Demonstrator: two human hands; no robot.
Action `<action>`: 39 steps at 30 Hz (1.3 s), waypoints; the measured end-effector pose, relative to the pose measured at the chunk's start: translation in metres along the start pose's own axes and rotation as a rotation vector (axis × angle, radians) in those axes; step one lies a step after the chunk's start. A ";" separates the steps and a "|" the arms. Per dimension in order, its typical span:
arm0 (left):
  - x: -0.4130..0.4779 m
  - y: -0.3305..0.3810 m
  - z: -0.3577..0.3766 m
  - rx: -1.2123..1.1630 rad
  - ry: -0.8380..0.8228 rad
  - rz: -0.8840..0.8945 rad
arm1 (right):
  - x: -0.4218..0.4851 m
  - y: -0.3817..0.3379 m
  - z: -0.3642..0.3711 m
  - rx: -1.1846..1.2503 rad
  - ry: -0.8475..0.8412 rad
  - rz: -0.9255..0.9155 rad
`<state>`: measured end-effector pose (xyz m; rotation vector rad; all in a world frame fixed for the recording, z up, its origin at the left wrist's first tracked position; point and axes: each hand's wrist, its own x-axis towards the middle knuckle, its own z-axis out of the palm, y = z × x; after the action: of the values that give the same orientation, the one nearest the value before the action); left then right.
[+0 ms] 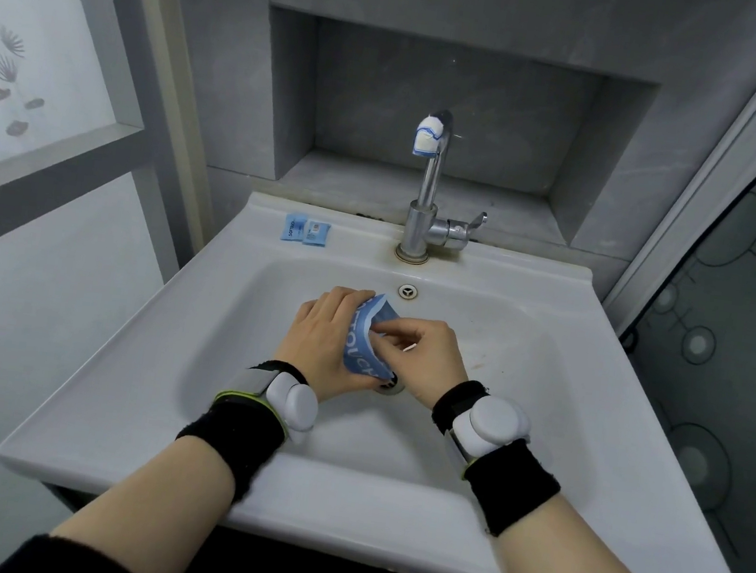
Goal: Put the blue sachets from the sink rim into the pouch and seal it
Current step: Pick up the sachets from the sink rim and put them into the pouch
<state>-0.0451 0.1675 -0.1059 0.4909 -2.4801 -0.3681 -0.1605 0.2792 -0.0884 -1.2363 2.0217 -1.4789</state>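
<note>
The left hand (330,333) and right hand (424,356) both gripped the pouch (362,341) above the drain (391,387), while two sachets (315,232) lay at 11 o'clock on the sink rim (363,233), so loading and sealing were not yet done.

Ref = faucet (424,206), on the back rim of the sink (510,278), centre. Wall niche (454,114) directly behind it. Lever (469,223) on its right side. 2 sachets lie flat on the same back rim, well left of the faucet: outer sachet (291,227) and inner sachet (316,232), side by side. Overflow hole (408,291) just in front of the faucet, in the basin wall. Further in front, over the basin: pouch (362,341), gripped by left hand (323,332) on its left and pinched by right hand (424,358) on its right. Drain (390,385) under the pouch, partly hidden.
</note>
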 end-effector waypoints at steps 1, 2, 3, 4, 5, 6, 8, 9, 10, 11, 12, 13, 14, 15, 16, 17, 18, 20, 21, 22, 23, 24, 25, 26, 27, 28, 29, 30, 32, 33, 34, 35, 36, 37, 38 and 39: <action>0.000 -0.001 0.000 -0.007 0.010 -0.003 | 0.000 -0.001 0.000 0.007 0.026 -0.011; 0.000 -0.001 0.000 -0.010 0.018 -0.006 | 0.001 -0.001 -0.001 0.015 0.051 -0.022; -0.001 -0.001 0.000 -0.013 0.023 -0.010 | 0.001 -0.002 -0.002 0.027 0.074 -0.032; 0.000 -0.001 0.001 -0.015 0.026 -0.016 | 0.002 -0.002 -0.003 0.041 0.099 -0.037; 0.000 -0.001 0.001 -0.019 0.034 -0.025 | 0.002 -0.002 -0.004 0.048 0.127 -0.040; 0.000 -0.001 0.002 -0.026 0.045 -0.038 | 0.003 -0.002 -0.005 0.045 0.159 -0.042; -0.001 -0.004 0.003 -0.057 0.082 -0.093 | 0.005 0.000 -0.006 0.029 0.218 -0.033; -0.001 -0.005 0.004 -0.079 0.101 -0.133 | 0.006 0.001 -0.007 0.029 0.244 -0.020; -0.001 -0.006 0.005 -0.099 0.120 -0.177 | 0.007 0.002 -0.007 0.030 0.266 -0.007; -0.001 -0.008 0.006 -0.115 0.133 -0.219 | 0.007 0.003 -0.008 0.029 0.282 0.006; -0.001 -0.010 0.006 -0.124 0.139 -0.256 | 0.008 0.004 -0.008 0.026 0.291 0.018; 0.000 -0.011 0.007 -0.130 0.139 -0.284 | 0.009 0.005 -0.008 0.022 0.295 0.027; 0.000 -0.012 0.007 -0.137 0.139 -0.304 | 0.009 0.005 -0.008 0.021 0.295 0.032; 0.000 -0.015 0.008 -0.155 0.149 -0.324 | 0.009 0.006 -0.007 0.021 0.294 0.037; 0.000 -0.016 0.009 -0.181 0.170 -0.347 | 0.009 0.006 -0.007 0.023 0.291 0.041; 0.000 -0.017 0.010 -0.211 0.198 -0.379 | 0.009 0.007 -0.006 0.023 0.290 0.047; 0.000 -0.018 0.010 -0.239 0.226 -0.417 | 0.009 0.007 -0.007 0.023 0.289 0.054; 0.001 -0.021 0.011 -0.277 0.265 -0.491 | 0.009 0.009 -0.007 0.026 0.283 0.070; 0.002 -0.023 0.011 -0.283 0.281 -0.518 | 0.009 0.010 -0.007 0.028 0.278 0.077; 0.002 -0.024 0.010 -0.282 0.299 -0.537 | 0.009 0.010 -0.007 0.027 0.272 0.082; 0.003 -0.025 0.010 -0.280 0.318 -0.549 | 0.009 0.011 -0.007 0.025 0.266 0.087; 0.004 -0.026 0.010 -0.280 0.336 -0.555 | 0.009 0.011 -0.006 0.023 0.259 0.092; 0.004 -0.026 0.009 -0.280 0.350 -0.559 | 0.009 0.012 -0.006 0.020 0.252 0.098; 0.004 -0.027 0.009 -0.281 0.358 -0.562 | 0.009 0.012 -0.005 0.016 0.245 0.103; 0.005 -0.027 0.009 -0.288 0.363 -0.566 | 0.009 0.013 -0.005 0.009 0.237 0.109; 0.005 -0.028 0.009 -0.299 0.369 -0.569 | 0.009 0.014 -0.005 -0.001 0.230 0.113; 0.005 -0.028 0.008 -0.315 0.377 -0.575 | 0.009 0.014 -0.005 -0.012 0.223 0.116; 0.006 -0.028 0.009 -0.325 0.384 -0.581 | 0.008 0.016 -0.005 -0.017 0.216 0.121; 0.006 -0.028 0.008 -0.335 0.398 -0.587 | 0.007 0.016 -0.004 -0.032 0.211 0.137; 0.006 -0.028 0.007 -0.330 0.401 -0.587 | 0.007 0.016 -0.004 -0.038 0.210 0.149; 0.006 -0.027 0.007 -0.327 0.404 -0.585 | 0.007 0.015 -0.004 -0.045 0.207 0.158; 0.005 -0.027 0.006 -0.326 0.405 -0.583 | 0.007 0.015 -0.003 -0.049 0.203 0.167; 0.006 -0.026 0.006 -0.326 0.408 -0.584 | 0.007 0.014 -0.003 -0.052 0.197 0.174; 0.005 -0.027 0.005 -0.326 0.413 -0.586 | 0.009 0.013 -0.002 -0.052 0.189 0.178; 0.005 -0.026 0.005 -0.326 0.416 -0.587 | 0.010 0.012 -0.002 -0.054 0.184 0.181; 0.005 -0.026 0.005 -0.324 0.419 -0.587 | 0.011 0.010 -0.001 -0.056 0.178 0.179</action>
<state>-0.0451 0.1428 -0.1165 1.0358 -1.7937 -0.7899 -0.1723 0.2716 -0.0943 -0.9437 2.2376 -1.5009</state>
